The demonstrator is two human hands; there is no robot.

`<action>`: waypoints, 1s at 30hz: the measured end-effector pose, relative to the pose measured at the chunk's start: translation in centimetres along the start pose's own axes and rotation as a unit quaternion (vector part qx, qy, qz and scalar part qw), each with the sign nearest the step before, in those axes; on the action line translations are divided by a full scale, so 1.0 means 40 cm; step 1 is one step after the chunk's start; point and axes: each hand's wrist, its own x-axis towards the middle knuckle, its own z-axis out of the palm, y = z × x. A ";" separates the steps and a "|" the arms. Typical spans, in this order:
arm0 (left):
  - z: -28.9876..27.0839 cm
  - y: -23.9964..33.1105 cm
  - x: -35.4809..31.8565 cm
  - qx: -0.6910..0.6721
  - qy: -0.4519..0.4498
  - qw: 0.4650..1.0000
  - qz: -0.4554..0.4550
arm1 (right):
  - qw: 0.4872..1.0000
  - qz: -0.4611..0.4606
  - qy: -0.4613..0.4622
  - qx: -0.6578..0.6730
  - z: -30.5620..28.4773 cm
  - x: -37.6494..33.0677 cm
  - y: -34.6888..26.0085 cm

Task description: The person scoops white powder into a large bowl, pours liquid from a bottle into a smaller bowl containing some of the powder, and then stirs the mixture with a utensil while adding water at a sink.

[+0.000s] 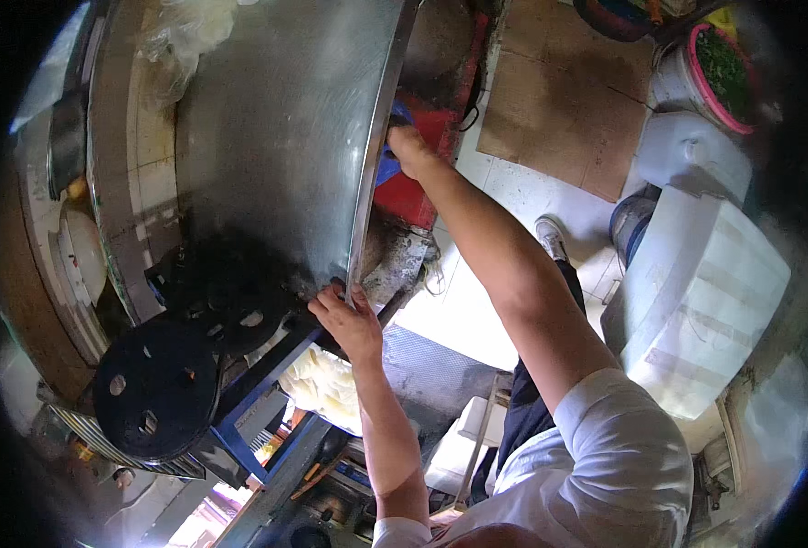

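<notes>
A broad grey metal worktop (pixel 276 119) with a raised bright rim fills the upper middle. My left hand (pixel 350 324) is at its near corner, fingers bent over the top and thumb on the outer side of the rim. Farther along the same rim is my right hand (pixel 407 149), reached out beside a blue thing (pixel 389 170) that shows partly below the edge. The fingers of that hand are hidden, so its grip does not show. Left of my left hand lies a round black plate with holes (pixel 153 388), next to a dark, sooty patch.
A red panel (pixel 429 137) stands below the rim. Cardboard (pixel 564 100) covers part of the tiled floor. On the right are a pink-rimmed bucket with greens (pixel 693 78), a white jug (pixel 687 151) and a large whitish box (pixel 714 301). A blue metal frame (pixel 239 443) supports the near end.
</notes>
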 end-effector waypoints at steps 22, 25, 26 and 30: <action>-0.008 0.064 0.073 0.107 -0.059 0.991 -0.059 | 0.996 -0.063 0.046 -0.048 -0.100 -0.213 0.202; -0.013 0.053 0.054 0.093 -0.053 0.991 -0.077 | 0.998 0.002 0.050 -0.046 -0.148 -0.312 0.148; -0.017 0.055 0.052 0.082 -0.045 0.992 -0.082 | 0.996 0.026 0.061 -0.062 -0.164 -0.346 0.114; -0.011 0.069 0.013 0.005 0.018 0.998 -0.061 | 0.993 -0.051 0.077 -0.079 -0.278 -0.357 0.131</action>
